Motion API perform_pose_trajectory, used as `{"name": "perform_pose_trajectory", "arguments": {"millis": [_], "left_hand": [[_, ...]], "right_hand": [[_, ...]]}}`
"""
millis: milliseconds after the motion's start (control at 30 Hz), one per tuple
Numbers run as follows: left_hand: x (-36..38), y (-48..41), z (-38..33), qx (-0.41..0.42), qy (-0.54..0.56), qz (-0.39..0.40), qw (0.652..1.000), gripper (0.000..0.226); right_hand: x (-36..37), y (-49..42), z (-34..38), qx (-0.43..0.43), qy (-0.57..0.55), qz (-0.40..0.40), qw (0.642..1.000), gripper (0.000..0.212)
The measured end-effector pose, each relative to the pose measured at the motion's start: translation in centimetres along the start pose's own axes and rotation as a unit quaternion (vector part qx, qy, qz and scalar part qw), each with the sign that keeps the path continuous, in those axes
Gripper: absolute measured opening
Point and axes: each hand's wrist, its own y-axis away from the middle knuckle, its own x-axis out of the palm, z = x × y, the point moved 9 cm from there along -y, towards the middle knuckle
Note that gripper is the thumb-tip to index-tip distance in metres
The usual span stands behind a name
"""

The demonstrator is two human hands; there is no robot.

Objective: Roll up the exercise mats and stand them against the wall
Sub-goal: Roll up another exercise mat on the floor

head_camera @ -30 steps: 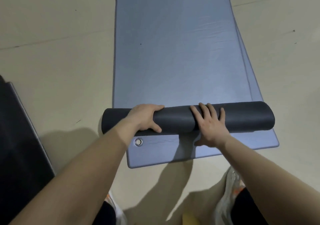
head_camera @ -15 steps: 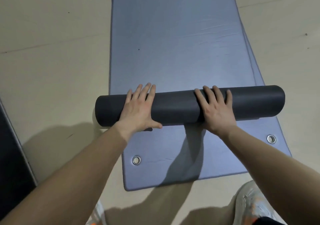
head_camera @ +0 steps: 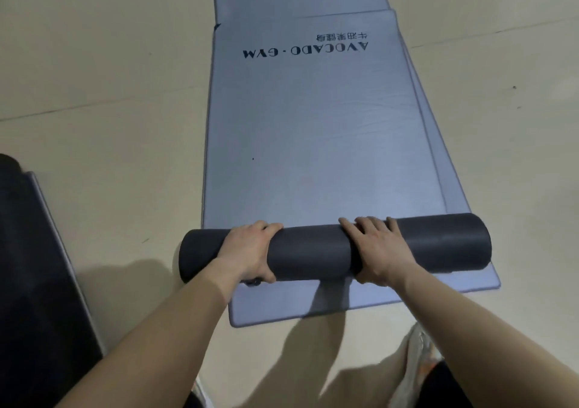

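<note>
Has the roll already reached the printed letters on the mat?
No, the roll lies far short of the printed letters, with flat mat between them.

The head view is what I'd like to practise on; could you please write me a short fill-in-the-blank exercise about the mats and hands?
1. The dark roll lies across a blue-gray mat printed AVOCADO · ____.
2. From this view the lettering reads ____.
3. The left hand and right hand both rest on the ____.
Missing words: GYM; upside down; roll.
</note>
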Motion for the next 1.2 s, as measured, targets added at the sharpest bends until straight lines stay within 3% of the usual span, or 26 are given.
{"name": "perform_pose_trajectory", "arguments": {"millis": [67,133,200,267,300,367,467,600,700,800,1033,1200], "left_hand": [[-0.6,-0.4,0.7,-0.013,0.053,0.021,0.998,0.112],[-1.1,-1.2,1.2,-0.017,0.073,0.04,0.996,0.114],[-1.3,-0.5,0.8,-0.028,0.023,-0.007,0.999,0.109],[-0.7,1.7,-0.1,-0.043,-0.011,-0.115,0.992,0.096],[0.1,2.7,-0.5,-0.054,-0.01,-0.144,0.988,0.098],[1.8,2.5,-0.5,-0.075,-0.013,-0.129,0.989,0.123],[0.0,-1.6,1.0,-0.092,-0.006,-0.129,0.987,0.137],[-3.8,-6.1,2.8,-0.058,0.009,-0.116,0.992,0.132],[-4.9,-6.7,2.8,-0.007,-0.016,-0.148,0.989,0.129],[-5.7,-7.3,2.7,0.003,-0.081,-0.163,0.983,0.126],[-4.8,-3.9,1.5,0.005,-0.03,-0.061,0.998,0.11],[0.3,0.1,-0.7,0.006,0.019,0.06,0.998,0.113]], "right_hand": [[0.6,2.2,0.8,0.041,0.008,-0.07,0.997,0.123],[1.6,3.1,1.2,0.065,-0.005,-0.05,0.997,0.134],[2.4,2.0,1.1,0.052,-0.033,0.014,0.998,0.142],[1.2,-0.2,0.5,0.042,-0.057,0.035,0.997,0.145],[0.4,-1.4,0.1,0.045,-0.07,0.04,0.996,0.146],[-1.2,-3.1,-0.4,0.049,-0.082,0.04,0.995,0.148],[-3.2,-4.1,-0.8,0.029,-0.101,-0.025,0.994,0.14],[-3.2,-5.3,-0.2,0.016,0.023,-0.116,0.993,0.132],[-4.3,-7.8,-0.7,0.038,0.035,-0.131,0.99,0.127],[-6.3,-9.7,-1.5,0.014,0.03,-0.093,0.995,0.115],[-6.1,-5.8,0.6,0.006,0.02,0.008,1.0,0.097],[-2.0,0.1,2.1,-0.004,-0.02,0.064,0.998,0.105]]}}
